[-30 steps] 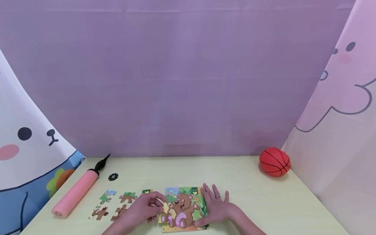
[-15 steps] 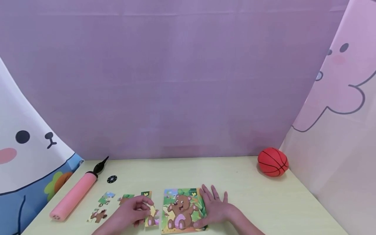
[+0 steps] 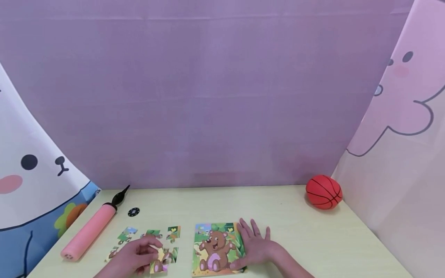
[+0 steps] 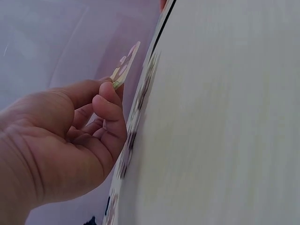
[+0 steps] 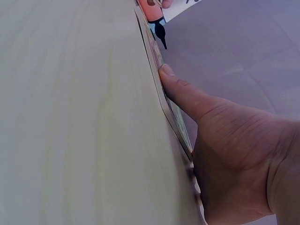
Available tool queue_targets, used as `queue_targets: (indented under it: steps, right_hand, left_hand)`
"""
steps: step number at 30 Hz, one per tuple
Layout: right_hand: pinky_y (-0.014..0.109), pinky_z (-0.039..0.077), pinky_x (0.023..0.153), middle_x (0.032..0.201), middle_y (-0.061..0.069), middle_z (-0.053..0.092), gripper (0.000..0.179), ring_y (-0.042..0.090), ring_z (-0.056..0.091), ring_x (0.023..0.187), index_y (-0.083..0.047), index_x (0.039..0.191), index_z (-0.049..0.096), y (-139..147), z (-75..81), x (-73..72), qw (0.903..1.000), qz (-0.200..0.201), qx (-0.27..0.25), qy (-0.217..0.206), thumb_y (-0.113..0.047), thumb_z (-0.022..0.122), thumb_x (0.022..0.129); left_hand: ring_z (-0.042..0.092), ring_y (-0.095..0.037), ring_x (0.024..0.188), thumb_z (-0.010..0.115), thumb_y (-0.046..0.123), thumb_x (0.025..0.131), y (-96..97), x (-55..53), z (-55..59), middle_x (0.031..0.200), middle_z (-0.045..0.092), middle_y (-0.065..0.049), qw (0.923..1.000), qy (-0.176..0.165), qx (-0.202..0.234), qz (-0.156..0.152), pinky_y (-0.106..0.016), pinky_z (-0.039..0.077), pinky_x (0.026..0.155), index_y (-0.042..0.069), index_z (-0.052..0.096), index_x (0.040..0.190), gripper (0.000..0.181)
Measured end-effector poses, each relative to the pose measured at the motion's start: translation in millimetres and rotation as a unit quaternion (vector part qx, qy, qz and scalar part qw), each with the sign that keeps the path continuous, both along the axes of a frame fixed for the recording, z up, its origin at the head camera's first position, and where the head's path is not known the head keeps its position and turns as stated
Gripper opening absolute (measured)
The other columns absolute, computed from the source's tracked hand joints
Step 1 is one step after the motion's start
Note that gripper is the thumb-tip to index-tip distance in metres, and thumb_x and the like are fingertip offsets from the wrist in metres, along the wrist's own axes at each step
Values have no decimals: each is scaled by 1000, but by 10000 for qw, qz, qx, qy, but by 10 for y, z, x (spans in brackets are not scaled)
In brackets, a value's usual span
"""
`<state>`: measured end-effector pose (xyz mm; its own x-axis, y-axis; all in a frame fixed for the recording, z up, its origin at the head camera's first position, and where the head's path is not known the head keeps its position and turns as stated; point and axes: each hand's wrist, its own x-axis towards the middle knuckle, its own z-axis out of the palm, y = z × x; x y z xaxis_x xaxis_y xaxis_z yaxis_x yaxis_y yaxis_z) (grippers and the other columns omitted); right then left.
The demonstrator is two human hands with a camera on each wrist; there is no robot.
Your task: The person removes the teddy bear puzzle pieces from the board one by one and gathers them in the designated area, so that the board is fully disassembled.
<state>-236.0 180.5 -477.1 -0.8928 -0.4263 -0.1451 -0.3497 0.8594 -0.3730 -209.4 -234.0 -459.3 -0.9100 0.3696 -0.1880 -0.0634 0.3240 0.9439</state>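
Between thumb and fingertips my left hand (image 3: 136, 255) pinches a puzzle piece (image 3: 158, 265) printed with a bear's foot and yellow ground. In the left wrist view that puzzle piece (image 4: 125, 66) stands raised above the table. Loose puzzle pieces lie near this hand: one with a flower corner (image 3: 174, 232), one with green leaves (image 3: 171, 255), and one showing sky (image 3: 127, 234). My right hand (image 3: 256, 247) lies with straight, spread fingers along the right edge of a bear picture board (image 3: 214, 251). Its thumb rests on the board's lower right, as the right wrist view also shows.
A pink hand pump (image 3: 91, 231) with a black nozzle lies at the left of the table (image 3: 295, 231). Near the nozzle is a black round chip (image 3: 133, 212). At the back right sits a red toy basketball (image 3: 324, 192). A purple curtain (image 3: 222, 96) hangs behind.
My left hand has moved left, away from the bear picture board, carrying the puzzle piece over to the loose pieces. The right hand has stayed at the board's edge.
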Motion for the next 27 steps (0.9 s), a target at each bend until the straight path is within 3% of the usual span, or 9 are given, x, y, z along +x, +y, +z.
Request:
queue_targets:
  steps: [5, 10, 15, 21, 27]
  right_hand:
    - [82, -8, 101, 169, 10, 0, 130, 46, -5, 150, -9, 162, 14, 0, 34, 12, 10000, -8, 65, -40, -87, 61, 70]
    - [83, -5, 101, 169, 10, 1, 129, 47, -3, 150, -9, 162, 15, -4, 62, 30, 9999, -11, 126, -2, -86, 62, 70]
    - [83, -7, 100, 169, 10, -1, 129, 46, -5, 150, -10, 162, 13, -7, 35, 7, 9999, 32, 92, -82, -88, 60, 71]
    - [83, -3, 102, 169, 13, 1, 125, 48, -2, 150, -7, 162, 13, -52, 190, 78, 9995, 47, 287, -136, -81, 65, 75]
    - [83, 1, 103, 168, 13, 5, 121, 47, 1, 150, -6, 161, 17, -82, 273, 129, 9994, -23, 330, -118, -74, 71, 76]
  left_hand:
    - [57, -21, 74, 70, 20, 97, -112, 30, 34, 96, 65, -5, 9985, -65, -441, 316, -28, 46, 57, -1, 63, 124, 35]
    - [57, -21, 76, 70, 22, 97, -231, 45, 39, 97, 65, -5, 9973, -207, -565, 417, -26, 46, 59, -1, 62, 127, 38]
    - [56, -21, 72, 70, 22, 96, -372, 75, -12, 96, 66, -6, 9970, -250, -577, 456, -27, 47, 60, -2, 61, 128, 41]
    - [58, -22, 77, 72, 21, 95, -558, 98, -36, 97, 68, -6, 9978, -236, -445, 432, -29, 50, 63, -7, 60, 127, 44]
    - [60, -23, 89, 71, 22, 96, -767, 85, -81, 101, 68, -6, 9973, -74, -667, 315, -31, 53, 72, -9, 59, 127, 45]
